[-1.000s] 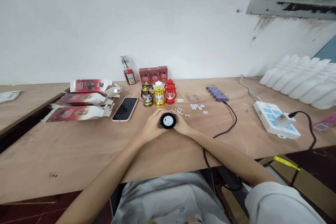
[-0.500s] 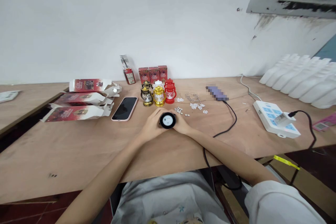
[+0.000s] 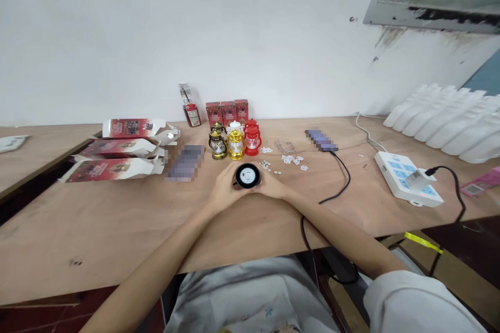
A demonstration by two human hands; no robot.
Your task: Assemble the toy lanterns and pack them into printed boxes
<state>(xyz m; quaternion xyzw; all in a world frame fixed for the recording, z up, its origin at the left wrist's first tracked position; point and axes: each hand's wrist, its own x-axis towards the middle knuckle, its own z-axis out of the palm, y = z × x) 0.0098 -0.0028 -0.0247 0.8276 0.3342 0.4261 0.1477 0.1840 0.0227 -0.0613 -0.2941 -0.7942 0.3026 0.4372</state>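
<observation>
Both my hands come together over the middle of the table around a round black object with a white, marked face (image 3: 247, 176). My left hand (image 3: 224, 190) grips it from the left and my right hand (image 3: 272, 186) from the right. The face is turned up toward me, and a dark bit juts out at its left; the underside is hidden. Just beyond stand several small lanterns, among them a gold lantern (image 3: 236, 145), a red lantern (image 3: 253, 141) and a bronze lantern (image 3: 217, 146). Button cells (image 3: 265, 165) and small white pieces (image 3: 289, 159) lie right of them.
Opened red boxes (image 3: 117, 146) lie left, beside a pixelated phone (image 3: 185, 163). Small red boxes (image 3: 227, 112) and a packaged item (image 3: 191, 113) stand by the wall. Right are a second pixelated phone (image 3: 321, 140) on a black cable, a power strip (image 3: 408, 179) and white plastic parts (image 3: 449, 119).
The view has shifted slightly. My hands still hold the round object, its face tilted a little differently. The phone on the left now appears pixelated.
</observation>
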